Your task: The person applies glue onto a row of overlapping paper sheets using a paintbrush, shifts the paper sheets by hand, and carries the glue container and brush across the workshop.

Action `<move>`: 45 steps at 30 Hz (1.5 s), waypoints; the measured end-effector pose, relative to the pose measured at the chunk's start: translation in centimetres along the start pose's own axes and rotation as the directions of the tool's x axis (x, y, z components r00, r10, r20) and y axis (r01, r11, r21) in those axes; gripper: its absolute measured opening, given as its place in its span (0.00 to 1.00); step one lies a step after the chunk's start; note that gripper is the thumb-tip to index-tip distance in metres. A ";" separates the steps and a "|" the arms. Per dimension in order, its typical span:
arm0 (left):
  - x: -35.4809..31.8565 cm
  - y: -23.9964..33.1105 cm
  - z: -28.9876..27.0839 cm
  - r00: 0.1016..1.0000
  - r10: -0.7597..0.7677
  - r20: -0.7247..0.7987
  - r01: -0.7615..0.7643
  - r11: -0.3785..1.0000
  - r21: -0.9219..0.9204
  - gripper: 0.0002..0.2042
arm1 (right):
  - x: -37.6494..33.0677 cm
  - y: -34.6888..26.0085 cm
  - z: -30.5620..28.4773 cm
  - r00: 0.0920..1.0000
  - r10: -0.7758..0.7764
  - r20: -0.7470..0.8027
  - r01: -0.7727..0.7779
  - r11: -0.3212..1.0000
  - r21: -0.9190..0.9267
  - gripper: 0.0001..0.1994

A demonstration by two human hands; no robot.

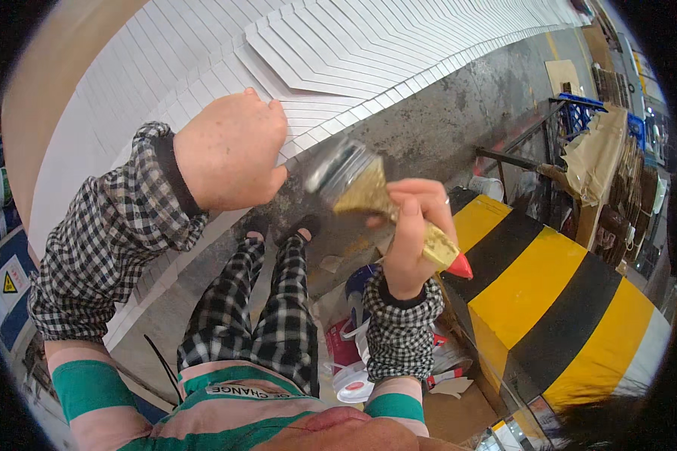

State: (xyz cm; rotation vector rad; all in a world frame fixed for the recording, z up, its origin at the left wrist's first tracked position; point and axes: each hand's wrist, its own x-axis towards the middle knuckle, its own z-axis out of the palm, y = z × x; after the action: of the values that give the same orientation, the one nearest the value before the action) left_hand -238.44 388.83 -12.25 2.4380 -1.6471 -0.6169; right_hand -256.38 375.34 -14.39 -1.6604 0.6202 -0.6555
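Head view looks straight down, and the left hand [229, 154] sits in the upper middle of the frame, fingers curled into a loose fist, knuckles resting on the edge of the fanned white sheets [331, 45] that sweep across the top of the picture in stepped, overlapping rows. The right hand [410, 233], centre right, has its fingers wrapped tight around the glue-crusted handle of a wide paintbrush [384, 199], thumb laid along the top; the red tip of the handle pokes out below the palm and the bristles point up-left, hovering just off the sheet edges, not quite touching as far as I can tell. Both forearms wear black-and-white checked sleeve covers [113, 233] over pink and green stripes. Below, the person's checked trousers [267, 301] and dark shoes stand on the grey concrete floor [444, 113], with a white tub and lid [353, 379] near the lower centre and a yellow-and-black striped barrier [557, 301] at lower right. My read: for a clean stroke, the fist should pin the stack firmly so the fan does not slide, and the brush wants to come in flat, dragging along the exposed edges in one direction, light pressure, so the bristles coat each step without lifting a sheet.
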 end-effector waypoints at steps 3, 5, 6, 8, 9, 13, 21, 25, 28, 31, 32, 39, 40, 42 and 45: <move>0.1 0.4 -0.5 0.998 -0.019 0.062 0.019 1.000 -0.010 0.25 | -0.1 0.0 -0.3 0.994 0.017 0.106 -0.005 0.993 -0.121 0.04; 0.1 0.6 -0.9 0.995 -0.046 0.087 0.048 0.999 -0.022 0.25 | 0.1 0.1 -0.4 0.991 -0.064 0.122 0.077 0.991 -0.105 0.04; 0.1 0.7 -0.9 0.998 -0.051 0.044 0.051 0.999 -0.004 0.20 | 0.2 0.1 -0.3 0.998 -0.001 0.062 0.004 0.999 -0.045 0.03; 0.0 0.7 -1.0 0.999 -0.053 -0.006 0.053 0.998 0.015 0.16 | 0.3 -0.2 -0.5 0.993 0.061 0.106 -0.052 0.995 -0.081 0.04; -0.1 0.6 -1.1 0.998 -0.059 0.011 0.059 0.998 0.002 0.17 | 0.4 -0.4 -0.8 0.980 0.098 0.174 -0.074 0.987 -0.140 0.05; -0.7 0.0 -0.5 0.998 -0.057 -0.006 0.057 0.998 0.025 0.20 | 0.3 -2.4 -3.5 0.988 0.064 0.141 -0.079 0.992 0.102 0.09; 0.9 2.6 -4.4 0.949 -0.291 0.118 0.240 0.914 0.329 0.36 | 5.2 -5.2 -18.4 0.902 0.241 -0.358 -0.171 0.961 0.216 0.10; 3.1 4.7 -9.1 0.698 -0.619 0.360 0.617 0.775 0.136 0.27 | 7.4 -7.6 -24.3 0.810 0.354 -0.468 -0.236 0.926 0.293 0.07; 4.6 7.1 -12.0 0.773 -0.615 0.158 0.615 0.787 0.056 0.26 | 7.7 -11.8 -27.3 0.816 0.318 -0.483 -0.252 0.947 0.199 0.04; 3.9 10.3 -15.4 0.888 -0.460 0.011 0.460 0.887 -0.049 0.25 | 6.2 -17.4 -27.5 0.846 0.345 -0.406 -0.293 0.938 0.187 0.04; 4.4 10.6 -16.6 0.902 -0.426 -0.073 0.417 0.902 -0.108 0.24 | 6.4 -18.7 -27.2 0.872 0.280 -0.402 -0.231 0.959 0.166 0.05; 6.8 8.6 -21.6 0.906 -0.422 -0.011 0.410 0.886 -0.217 0.22 | 10.5 -25.9 -27.6 0.803 0.226 -0.552 -0.154 0.972 0.175 0.09; 7.0 8.1 -21.7 0.910 -0.413 -0.038 0.392 0.888 -0.241 0.22 | 10.9 -26.5 -27.4 0.798 0.233 -0.556 -0.189 0.972 0.137 0.10; 8.9 7.5 -23.3 0.924 -0.379 -0.060 0.346 0.892 -0.292 0.22 | 12.7 -27.8 -27.2 0.747 0.352 -0.565 -0.346 0.930 0.122 0.12; 14.8 8.6 -29.6 0.915 -0.280 -0.292 0.156 0.910 -0.385 0.20 | 17.1 -28.9 -27.0 0.765 0.352 -0.539 -0.302 0.936 0.182 0.12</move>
State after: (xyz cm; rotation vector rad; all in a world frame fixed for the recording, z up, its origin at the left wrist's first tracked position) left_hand -229.07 368.56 13.65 2.3128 -1.0326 -0.4366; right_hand -262.20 349.69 19.81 -1.2168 1.2655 -0.9063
